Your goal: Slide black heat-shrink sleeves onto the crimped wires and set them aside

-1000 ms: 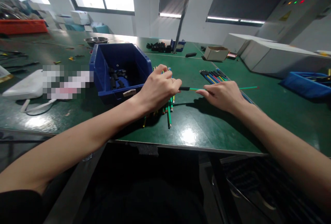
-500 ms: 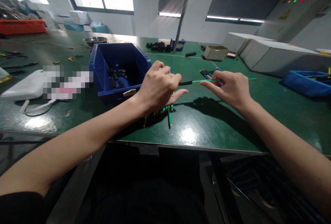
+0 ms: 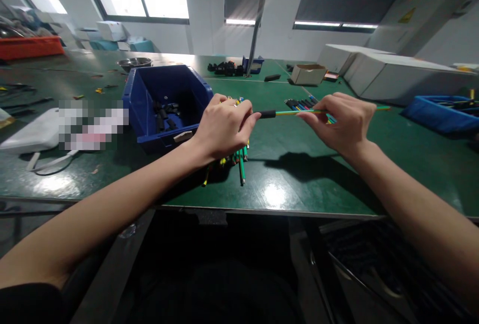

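Observation:
Between my hands a thin green-and-yellow wire [image 3: 286, 112] runs level above the table. A short black sleeve [image 3: 268, 114] sits around its left end. My left hand [image 3: 228, 127] pinches the sleeve's left end between thumb and fingers. Farther along, my right hand [image 3: 339, 119] is closed on the wire, whose free end sticks out to the right past the knuckles. Under and behind my left hand lies a bunch of green and yellow wires [image 3: 241, 167], partly hidden by the hand. Black pieces [image 3: 162, 117] lie in the blue bin [image 3: 132, 99] left of that hand.
Behind my right hand lies a row of black-sleeved wires [image 3: 299, 103]. A small cardboard box [image 3: 307, 75], white boxes [image 3: 396, 77] and a blue tray [image 3: 430, 119] stand to the right. A metal bowl [image 3: 134, 63] and a white device with a cable [image 3: 41, 127] are at left.
My left thumb, stretched out before, has closed against the fingers on the black sleeve. My right hand has shifted slightly right along with the wire.

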